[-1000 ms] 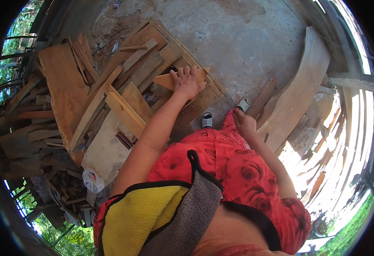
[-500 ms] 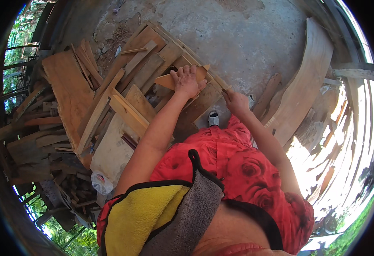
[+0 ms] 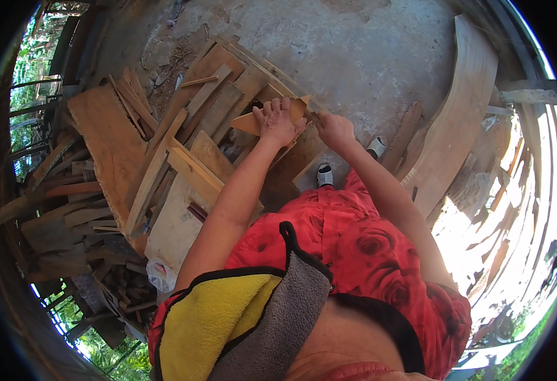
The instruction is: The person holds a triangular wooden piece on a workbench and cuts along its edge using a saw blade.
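– The right hand (image 3: pixel 337 131) has moved from the red clothing (image 3: pixel 342 219) to the right corner of the board stack (image 3: pixel 252 84). Does it hold something?
– Its fingers are closed narrow; what is inside, I cannot tell. The left hand (image 3: pixel 280 128) is spread wide, pressing the pointed wooden piece (image 3: pixel 247 123).
– Where does this lie?
– On the stack, near that corner; its long axis crosses the long edge, one tip toward the concrete floor (image 3: pixel 374 70).
– And the step?
– Steadying it, I think; next calls for firm left pressure.
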{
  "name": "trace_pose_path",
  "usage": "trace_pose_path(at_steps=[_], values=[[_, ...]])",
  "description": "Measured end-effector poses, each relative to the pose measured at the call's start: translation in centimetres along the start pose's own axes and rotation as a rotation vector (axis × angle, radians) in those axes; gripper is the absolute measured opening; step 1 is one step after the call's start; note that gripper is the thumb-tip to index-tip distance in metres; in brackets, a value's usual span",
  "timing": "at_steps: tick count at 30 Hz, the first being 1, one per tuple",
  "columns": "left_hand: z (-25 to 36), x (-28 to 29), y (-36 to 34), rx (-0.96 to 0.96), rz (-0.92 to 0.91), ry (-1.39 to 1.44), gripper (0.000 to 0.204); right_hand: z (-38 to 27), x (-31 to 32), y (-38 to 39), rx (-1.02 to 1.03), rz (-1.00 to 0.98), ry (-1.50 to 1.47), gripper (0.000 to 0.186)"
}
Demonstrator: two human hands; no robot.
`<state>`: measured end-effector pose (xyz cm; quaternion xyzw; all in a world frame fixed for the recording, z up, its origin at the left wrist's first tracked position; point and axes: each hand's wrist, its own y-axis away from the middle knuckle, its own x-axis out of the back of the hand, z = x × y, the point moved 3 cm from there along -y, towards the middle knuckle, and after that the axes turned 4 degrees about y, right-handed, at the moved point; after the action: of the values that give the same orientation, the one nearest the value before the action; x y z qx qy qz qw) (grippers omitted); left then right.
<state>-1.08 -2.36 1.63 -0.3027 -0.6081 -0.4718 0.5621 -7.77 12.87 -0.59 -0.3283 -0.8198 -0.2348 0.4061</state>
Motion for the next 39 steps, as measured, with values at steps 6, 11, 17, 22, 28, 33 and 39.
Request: trace_pose_path(at_steps=[6, 11, 17, 22, 28, 33, 39], values=[[-0.6, -0.3, 0.2, 0.016, 0.0, 0.038, 0.074, 4.8, 0.9, 9.3, -0.052, -0.1, 0.019, 0.03], [-0.3, 0.0, 0.4, -0.005, 0.021, 0.036, 0.074, 4.5, 1.0, 8.8, -0.058, -0.107, 0.001, 0.028], [0.5, 0.5, 0.2, -0.002, 0.013, -0.012, 0.077, 0.3, -0.7, -0.4, 0.03, 0.021, -0.026, 0.03], [-0.1, -0.3, 0.1, 0.012, 0.02, 0.015, 0.073, 2.6, 0.2, 4.5, 0.007, 0.0, -0.015, 0.026], [-0.4, 0.0, 0.5, 0.008, 0.035, -0.036, 0.078, 5.1, 1.1, 10.5, -0.051, -0.091, -0.012, 0.027], [0.1, -0.3, 0.1, -0.036, 0.065, -0.013, 0.072, 1.5, -0.5, 1.4, 0.027, 0.022, -0.026, 0.03], [0.1, -0.5, 0.0, -0.02, 0.075, -0.023, 0.072, 1.6, -0.6, 1.7, 0.021, 0.04, -0.047, 0.029]])
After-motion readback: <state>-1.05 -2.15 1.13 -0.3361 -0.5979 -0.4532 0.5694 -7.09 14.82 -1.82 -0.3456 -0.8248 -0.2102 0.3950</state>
